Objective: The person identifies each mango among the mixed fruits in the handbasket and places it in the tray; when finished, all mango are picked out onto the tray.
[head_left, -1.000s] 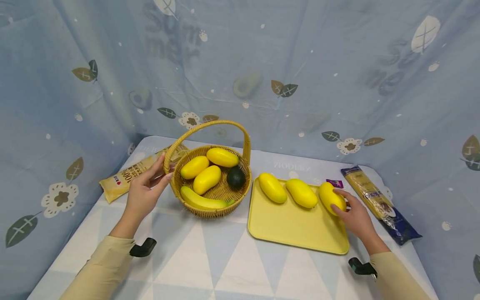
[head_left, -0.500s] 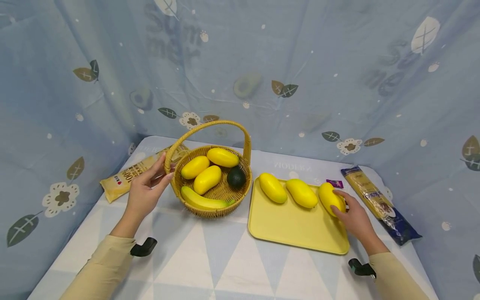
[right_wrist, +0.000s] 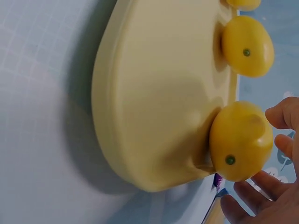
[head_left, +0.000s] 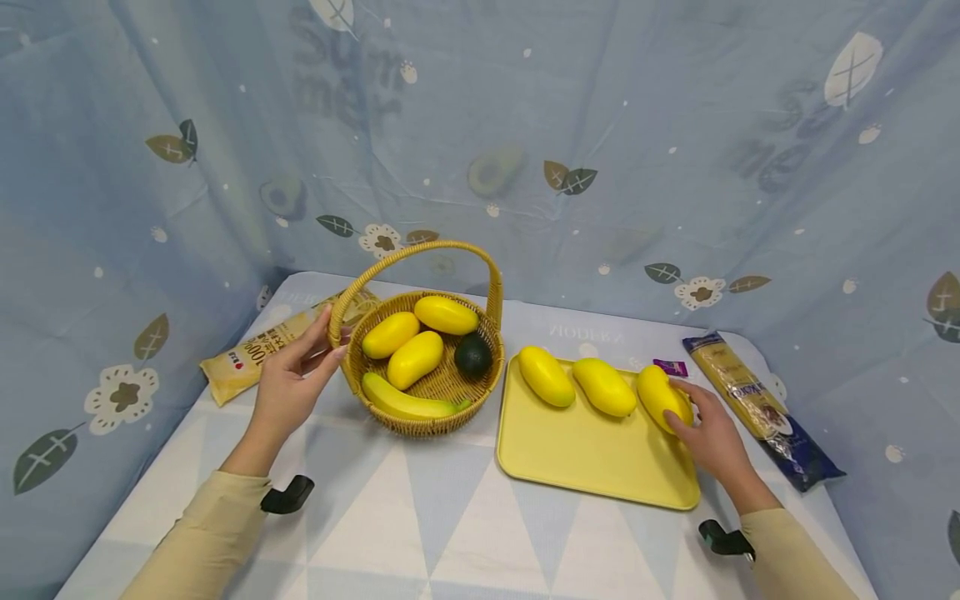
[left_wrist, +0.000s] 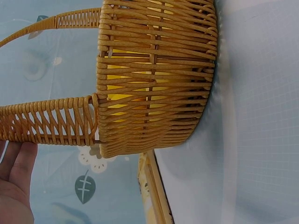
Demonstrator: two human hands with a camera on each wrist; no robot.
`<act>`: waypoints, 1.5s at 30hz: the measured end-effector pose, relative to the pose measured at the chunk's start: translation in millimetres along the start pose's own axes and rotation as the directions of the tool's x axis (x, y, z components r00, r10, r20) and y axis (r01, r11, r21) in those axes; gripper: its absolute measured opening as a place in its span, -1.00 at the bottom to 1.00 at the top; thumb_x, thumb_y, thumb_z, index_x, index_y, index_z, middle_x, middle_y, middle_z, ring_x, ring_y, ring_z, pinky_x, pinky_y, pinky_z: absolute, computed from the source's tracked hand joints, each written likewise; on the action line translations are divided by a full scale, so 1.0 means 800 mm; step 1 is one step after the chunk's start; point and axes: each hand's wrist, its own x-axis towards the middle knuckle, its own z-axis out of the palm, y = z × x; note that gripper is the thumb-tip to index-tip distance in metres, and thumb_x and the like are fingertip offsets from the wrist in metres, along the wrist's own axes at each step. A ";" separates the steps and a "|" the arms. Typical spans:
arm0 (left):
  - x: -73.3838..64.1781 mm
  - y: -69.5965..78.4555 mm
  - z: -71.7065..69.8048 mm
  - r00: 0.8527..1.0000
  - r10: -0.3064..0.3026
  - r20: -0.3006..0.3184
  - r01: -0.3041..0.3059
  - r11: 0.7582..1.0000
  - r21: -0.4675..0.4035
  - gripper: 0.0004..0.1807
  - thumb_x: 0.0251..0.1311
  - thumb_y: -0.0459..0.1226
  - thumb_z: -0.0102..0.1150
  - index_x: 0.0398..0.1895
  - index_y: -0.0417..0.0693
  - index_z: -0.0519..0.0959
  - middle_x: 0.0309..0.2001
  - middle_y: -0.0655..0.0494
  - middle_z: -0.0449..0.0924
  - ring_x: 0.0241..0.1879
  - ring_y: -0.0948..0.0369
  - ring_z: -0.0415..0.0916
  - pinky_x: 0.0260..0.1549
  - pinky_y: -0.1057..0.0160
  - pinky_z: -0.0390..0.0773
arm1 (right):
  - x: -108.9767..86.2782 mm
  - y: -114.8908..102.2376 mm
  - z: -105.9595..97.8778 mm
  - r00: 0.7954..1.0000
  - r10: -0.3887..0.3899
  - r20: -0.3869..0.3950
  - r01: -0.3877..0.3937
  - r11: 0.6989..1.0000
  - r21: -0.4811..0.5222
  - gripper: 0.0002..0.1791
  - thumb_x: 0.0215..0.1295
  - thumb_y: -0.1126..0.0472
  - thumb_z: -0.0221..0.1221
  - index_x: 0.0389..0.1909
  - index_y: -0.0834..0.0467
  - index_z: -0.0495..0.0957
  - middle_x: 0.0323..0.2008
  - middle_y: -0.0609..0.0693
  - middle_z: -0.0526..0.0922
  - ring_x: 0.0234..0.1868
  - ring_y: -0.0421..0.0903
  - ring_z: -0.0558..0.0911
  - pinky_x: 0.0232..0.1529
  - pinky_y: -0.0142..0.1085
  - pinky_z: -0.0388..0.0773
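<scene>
Left of the tray (head_left: 585, 458) on our table (head_left: 375, 533), we see a basket (head_left: 422, 427) with a banana (head_left: 405, 401) before three mangoes (head_left: 415, 360); more mangoes (head_left: 603, 387) line the tray's far side.

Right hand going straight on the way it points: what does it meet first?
The rightmost mango, which the right hand grasps; past it, perhaps the next mango, though depth is unclear.

Six mangoes (head_left: 416, 360): three in one wicker basket (head_left: 423, 427) held by the left hand (head_left: 291, 385), three on one tray (head_left: 592, 457), one gripped by the right hand (head_left: 714, 437). In the basket, one banana (head_left: 408, 402), one avocado (head_left: 473, 356). Behind the left hand, one gold bag (head_left: 251, 354); just beyond the right, one purple sachet (head_left: 670, 367); right of that hand, one blue-and-gold packet (head_left: 759, 407).
</scene>
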 end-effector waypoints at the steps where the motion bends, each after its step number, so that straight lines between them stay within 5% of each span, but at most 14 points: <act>1: 0.000 -0.001 0.000 1.000 0.001 0.001 -0.001 1.000 0.002 -0.27 0.32 -0.48 0.26 0.52 0.11 0.34 0.13 -0.28 0.63 0.05 0.51 0.57 0.00 0.54 0.56 | -0.001 -0.002 -0.001 1.000 -0.007 -0.007 0.007 1.000 -0.002 -0.31 0.50 0.07 0.17 0.52 0.21 0.21 0.45 0.45 0.13 0.38 0.48 0.21 0.28 0.42 0.27; 13: 0.000 0.002 0.000 1.000 -0.004 0.006 0.004 1.000 -0.023 -0.26 0.30 -0.51 0.27 0.52 0.07 0.33 0.14 -0.30 0.62 0.06 0.49 0.57 0.01 0.54 0.56 | -0.005 -0.044 -0.010 0.985 -0.140 -0.096 0.143 0.989 0.022 -0.42 0.49 0.15 0.19 0.46 0.16 0.35 0.45 0.39 0.19 0.40 0.47 0.19 0.29 0.49 0.19; 20: 0.000 0.002 0.000 1.000 -0.004 -0.009 0.004 1.000 -0.001 -0.26 0.28 -0.51 0.29 0.50 0.13 0.37 0.15 -0.11 0.65 0.05 0.51 0.57 -0.01 0.55 0.56 | -0.006 -0.086 -0.009 0.956 -0.273 -0.107 0.279 0.959 0.048 -0.48 0.47 0.17 0.20 0.40 0.13 0.41 0.39 0.32 0.30 0.37 0.40 0.29 0.27 0.46 0.24; 33: 0.000 0.002 0.001 1.000 0.004 -0.015 -0.004 1.000 0.007 -0.26 0.26 -0.52 0.30 0.49 0.09 0.38 0.12 -0.17 0.65 0.03 0.53 0.56 -0.03 0.57 0.55 | 0.008 -0.175 0.012 0.932 -0.358 0.049 0.351 0.930 0.110 -0.40 0.44 0.15 0.24 0.46 0.02 0.37 0.36 0.15 0.41 0.27 0.22 0.47 0.29 0.23 0.44; 45: 0.000 -0.002 0.001 1.000 0.011 -0.010 -0.011 1.000 -0.001 -0.25 0.26 -0.53 0.29 0.50 0.09 0.36 0.13 -0.15 0.66 0.05 0.42 0.61 -0.03 0.55 0.57 | 0.042 -0.261 0.047 0.855 -0.499 0.140 0.484 0.866 0.130 -0.41 0.41 0.11 0.26 0.43 -0.02 0.42 0.32 0.03 0.47 0.22 0.10 0.54 0.26 0.03 0.53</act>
